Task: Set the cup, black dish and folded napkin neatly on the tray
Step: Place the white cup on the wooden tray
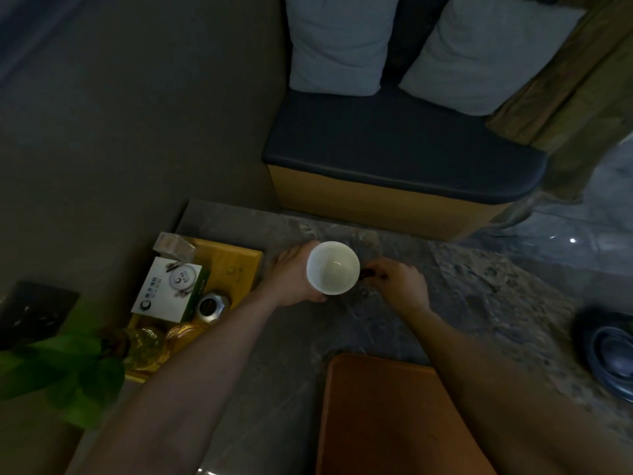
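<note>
Left hand (294, 279) grips cup (333, 268); right hand (399, 284) pinches something dark at the cup's side; tray (394, 423) lies toward table's near edge.

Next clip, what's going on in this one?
A person stands over a grey stone table and holds a white cup from the side in the left hand. The cup looks empty. The right hand is just beside it, pinching something small and dark that is too dim to identify. A yellow wooden tray at the left holds a printed card, glasses and a small metal lid. A brown tray lies bare in front of the person. No napkin is visible.
</note>
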Motion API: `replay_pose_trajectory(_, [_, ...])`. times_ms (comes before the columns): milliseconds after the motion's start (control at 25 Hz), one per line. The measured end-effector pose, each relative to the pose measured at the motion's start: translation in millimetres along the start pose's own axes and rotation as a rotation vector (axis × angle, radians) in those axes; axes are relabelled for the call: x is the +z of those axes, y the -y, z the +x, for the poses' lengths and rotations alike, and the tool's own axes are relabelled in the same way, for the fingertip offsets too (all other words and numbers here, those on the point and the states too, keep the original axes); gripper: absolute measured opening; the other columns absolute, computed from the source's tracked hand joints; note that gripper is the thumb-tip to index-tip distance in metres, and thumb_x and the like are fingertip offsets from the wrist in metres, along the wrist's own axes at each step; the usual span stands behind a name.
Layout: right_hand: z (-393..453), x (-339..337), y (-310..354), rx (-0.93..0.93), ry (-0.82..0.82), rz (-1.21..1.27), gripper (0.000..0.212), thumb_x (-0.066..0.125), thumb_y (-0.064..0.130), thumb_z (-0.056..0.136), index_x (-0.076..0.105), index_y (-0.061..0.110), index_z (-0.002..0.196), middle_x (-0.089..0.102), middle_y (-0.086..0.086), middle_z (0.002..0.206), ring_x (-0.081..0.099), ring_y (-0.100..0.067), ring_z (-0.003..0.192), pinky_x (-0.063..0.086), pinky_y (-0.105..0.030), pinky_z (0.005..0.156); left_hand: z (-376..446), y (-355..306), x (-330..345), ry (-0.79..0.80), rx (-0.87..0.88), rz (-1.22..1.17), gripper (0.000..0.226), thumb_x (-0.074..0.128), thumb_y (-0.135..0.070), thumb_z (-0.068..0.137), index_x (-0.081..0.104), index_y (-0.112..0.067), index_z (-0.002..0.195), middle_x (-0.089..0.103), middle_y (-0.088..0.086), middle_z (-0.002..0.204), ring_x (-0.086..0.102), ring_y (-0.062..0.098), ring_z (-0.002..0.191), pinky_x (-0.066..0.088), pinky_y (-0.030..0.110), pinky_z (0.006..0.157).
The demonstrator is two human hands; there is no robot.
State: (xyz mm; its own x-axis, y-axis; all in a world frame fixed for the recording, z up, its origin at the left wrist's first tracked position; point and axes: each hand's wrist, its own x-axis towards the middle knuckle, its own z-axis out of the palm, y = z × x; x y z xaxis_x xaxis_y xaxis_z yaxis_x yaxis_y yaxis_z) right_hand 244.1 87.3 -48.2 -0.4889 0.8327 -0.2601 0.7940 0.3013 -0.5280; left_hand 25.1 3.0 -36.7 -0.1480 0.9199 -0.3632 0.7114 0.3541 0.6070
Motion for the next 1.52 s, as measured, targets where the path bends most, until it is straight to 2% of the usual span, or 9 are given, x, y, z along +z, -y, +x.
replay_pose_trajectory(200, [-30,0,-9,0.012,-0.023,0.062,0.014,0.066,0.026,0.09,0.07,0.031,0.102,0.075,0.004,0.099,0.068,-0.017,0.09,0.055,-0.043,0.08,-29,-9,14,-0.003,0.017,-0.096,0.102,0.089,-0.048,0.049,0.033,-0.044,0.134,0.048,-0.007,0.138,0.045,0.019,0.128,0.044,0.056,0.101])
replay_pose_trajectory(280, [-46,0,-13,0.002,-0.052,0.098,0.016,0.068,0.026,0.088,0.07,0.029,0.104,0.075,0.004,0.099,0.069,-0.015,0.089,0.058,-0.042,0.076,-43,-12,20,-0.023,0.04,-0.124,0.099,0.088,-0.049,0.049,0.034,-0.046,0.132,0.049,-0.01,0.136,0.046,0.015,0.126,0.047,0.054,0.099])
replay_pose_trajectory(520, [-98,3,-22,-0.008,-0.052,0.12,0.017,0.072,0.025,0.085,0.073,0.027,0.102,0.076,0.004,0.096,0.068,-0.009,0.082,0.059,-0.038,0.071,-87,-21,41,-0.056,0.067,-0.124,0.099,0.087,-0.056,0.049,0.035,-0.047,0.133,0.05,-0.012,0.136,0.046,0.013,0.127,0.048,0.053,0.099])
replay_pose_trajectory(680, [-131,3,-26,-0.001,-0.049,0.178,0.018,0.072,0.028,0.084,0.071,0.03,0.102,0.074,0.008,0.097,0.067,-0.006,0.083,0.059,-0.036,0.074,-109,-26,56,-0.047,0.077,-0.129,0.101,0.089,-0.055,0.049,0.036,-0.045,0.134,0.052,-0.013,0.135,0.047,0.01,0.126,0.048,0.051,0.099])
replay_pose_trajectory(880, [-169,9,-36,0.015,-0.07,0.182,0.018,0.073,0.027,0.082,0.072,0.032,0.099,0.075,0.008,0.097,0.066,-0.007,0.084,0.057,-0.035,0.073,-135,-29,79,-0.017,0.053,-0.118,0.104,0.089,-0.051,0.046,0.035,-0.044,0.135,0.051,-0.011,0.137,0.046,0.013,0.128,0.047,0.052,0.101])
replay_pose_trajectory(1040, [-191,21,-43,0.037,-0.086,0.2,0.021,0.075,0.025,0.08,0.073,0.035,0.098,0.075,0.013,0.094,0.064,-0.001,0.08,0.052,-0.026,0.066,-150,-28,96,0.008,0.041,-0.096,0.105,0.09,-0.045,0.047,0.033,-0.042,0.135,0.049,-0.007,0.14,0.044,0.017,0.13,0.043,0.054,0.103])
replay_pose_trajectory(1120, [-198,26,-46,0.047,-0.076,0.198,0.022,0.075,0.025,0.081,0.072,0.034,0.101,0.075,0.012,0.097,0.064,-0.002,0.082,0.054,-0.028,0.068,-157,-28,101,0.012,0.036,-0.069,0.107,0.09,-0.046,0.047,0.033,-0.04,0.137,0.049,-0.006,0.14,0.044,0.018,0.13,0.042,0.053,0.104])
replay_pose_trajectory(1280, [-206,33,-51,0.091,-0.056,0.192,0.022,0.073,0.027,0.083,0.071,0.032,0.105,0.073,0.008,0.101,0.064,-0.013,0.09,0.055,-0.039,0.075,-163,-26,108,0.023,0.05,-0.032,0.108,0.088,-0.048,0.049,0.032,-0.036,0.14,0.048,-0.005,0.141,0.043,0.019,0.131,0.037,0.053,0.106])
replay_pose_trajectory(1520, [-210,39,-52,0.106,-0.056,0.199,0.021,0.072,0.027,0.084,0.071,0.033,0.105,0.074,0.01,0.099,0.064,-0.013,0.088,0.056,-0.038,0.073,-164,-25,112,0.047,0.033,0.018,0.108,0.085,-0.052,0.049,0.03,-0.036,0.141,0.047,-0.006,0.142,0.041,0.019,0.133,0.035,0.052,0.107])
